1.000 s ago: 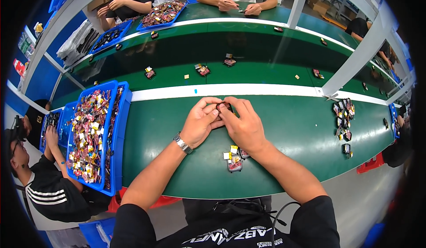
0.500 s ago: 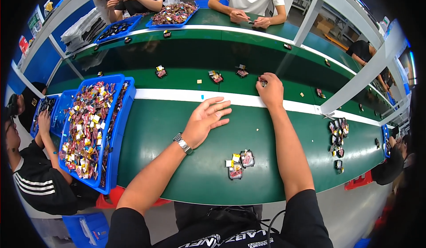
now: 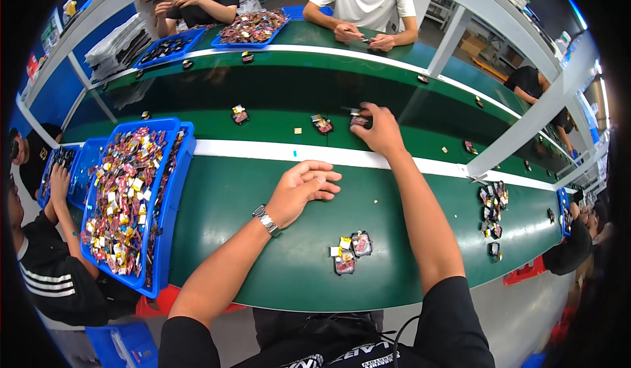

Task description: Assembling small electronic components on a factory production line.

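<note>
Head view shows my right hand (image 3: 380,130) stretched out at twelve o'clock over the dark conveyor belt (image 3: 276,98), its grip closed on a small dark packet (image 3: 359,119) that sits on the belt just beside another small packet (image 3: 322,124) at its nine o'clock. My left hand (image 3: 303,189) rests released, palm down, fingers loosely spread on the green table (image 3: 223,236), holding nothing. At six o'clock from it lies a little cluster of packets (image 3: 350,252). A blue tray (image 3: 172,190) heaped with colourful packets stands at nine o'clock.
</note>
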Available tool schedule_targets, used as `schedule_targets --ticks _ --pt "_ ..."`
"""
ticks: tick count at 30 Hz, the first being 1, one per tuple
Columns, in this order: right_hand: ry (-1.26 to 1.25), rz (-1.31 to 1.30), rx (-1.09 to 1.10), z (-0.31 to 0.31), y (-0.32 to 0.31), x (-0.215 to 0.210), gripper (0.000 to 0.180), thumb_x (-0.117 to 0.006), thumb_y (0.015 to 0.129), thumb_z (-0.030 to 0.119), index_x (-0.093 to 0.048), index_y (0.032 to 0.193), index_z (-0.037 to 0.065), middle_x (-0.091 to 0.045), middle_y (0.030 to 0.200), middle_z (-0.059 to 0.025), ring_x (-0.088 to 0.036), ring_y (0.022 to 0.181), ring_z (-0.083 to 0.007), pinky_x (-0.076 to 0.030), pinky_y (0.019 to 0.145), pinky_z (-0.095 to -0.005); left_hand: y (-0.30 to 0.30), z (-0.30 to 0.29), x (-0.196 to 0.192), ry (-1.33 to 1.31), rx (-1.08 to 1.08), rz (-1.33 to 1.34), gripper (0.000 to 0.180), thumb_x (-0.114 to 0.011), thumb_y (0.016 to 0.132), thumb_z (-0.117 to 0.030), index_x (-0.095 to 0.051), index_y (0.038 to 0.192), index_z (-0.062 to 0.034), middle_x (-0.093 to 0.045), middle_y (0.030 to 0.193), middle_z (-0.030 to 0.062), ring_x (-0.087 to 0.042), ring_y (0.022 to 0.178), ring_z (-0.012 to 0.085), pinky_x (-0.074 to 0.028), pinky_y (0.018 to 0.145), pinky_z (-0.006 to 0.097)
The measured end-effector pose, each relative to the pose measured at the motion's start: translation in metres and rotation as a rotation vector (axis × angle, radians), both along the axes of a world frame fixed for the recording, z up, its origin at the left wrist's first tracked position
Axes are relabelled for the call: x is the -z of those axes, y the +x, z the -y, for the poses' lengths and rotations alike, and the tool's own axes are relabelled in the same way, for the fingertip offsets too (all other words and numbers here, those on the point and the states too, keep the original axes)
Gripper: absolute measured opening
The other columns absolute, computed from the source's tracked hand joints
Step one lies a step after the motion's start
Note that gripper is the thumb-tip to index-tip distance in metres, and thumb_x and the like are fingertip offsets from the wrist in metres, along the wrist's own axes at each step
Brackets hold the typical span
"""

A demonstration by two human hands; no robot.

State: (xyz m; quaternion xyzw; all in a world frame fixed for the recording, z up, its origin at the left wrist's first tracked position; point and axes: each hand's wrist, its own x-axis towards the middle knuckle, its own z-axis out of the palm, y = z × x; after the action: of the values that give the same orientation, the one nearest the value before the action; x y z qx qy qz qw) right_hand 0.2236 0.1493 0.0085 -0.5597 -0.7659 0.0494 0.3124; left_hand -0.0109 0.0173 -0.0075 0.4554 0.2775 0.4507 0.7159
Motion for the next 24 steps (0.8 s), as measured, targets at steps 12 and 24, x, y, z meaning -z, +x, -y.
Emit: schedule_targets --ticks 12,24 --pt "-0.168 -0.139 -0.722 0.147 -0.001 -0.051 0.077 -0.080 0.067 0.007 -0.048 0.137 0.006 -0.056 0.126 -0.0143 -0.050 0.121 -0.0322 -0.041 0.104 -0.0401 0.005 0.009 -0.017 -0.002 0.104 -0.144 0.048 -0.051 0.099 -0.038 -0.056 0.121 0.0055 -0.064 0.103 0.0126 -0.061 0.082 0.0165 -0.049 0.069 0.030" --pt "-0.173 -0.649 -0.311 0.161 -0.026 -0.004 0.031 -0.069 0.080 0.007 -0.060 0.109 0.000 -0.059 0.097 -0.0139 -0.061 0.079 -0.0265 -0.051 0.075 -0.0386 0.015 0.015 -0.004 -0.021 -0.093 -0.085 0.049 -0.056 0.093 -0.007 -0.038 0.138 -0.0010 -0.061 0.116 0.0137 -0.066 0.093 0.0178 -0.060 0.073 0.029"
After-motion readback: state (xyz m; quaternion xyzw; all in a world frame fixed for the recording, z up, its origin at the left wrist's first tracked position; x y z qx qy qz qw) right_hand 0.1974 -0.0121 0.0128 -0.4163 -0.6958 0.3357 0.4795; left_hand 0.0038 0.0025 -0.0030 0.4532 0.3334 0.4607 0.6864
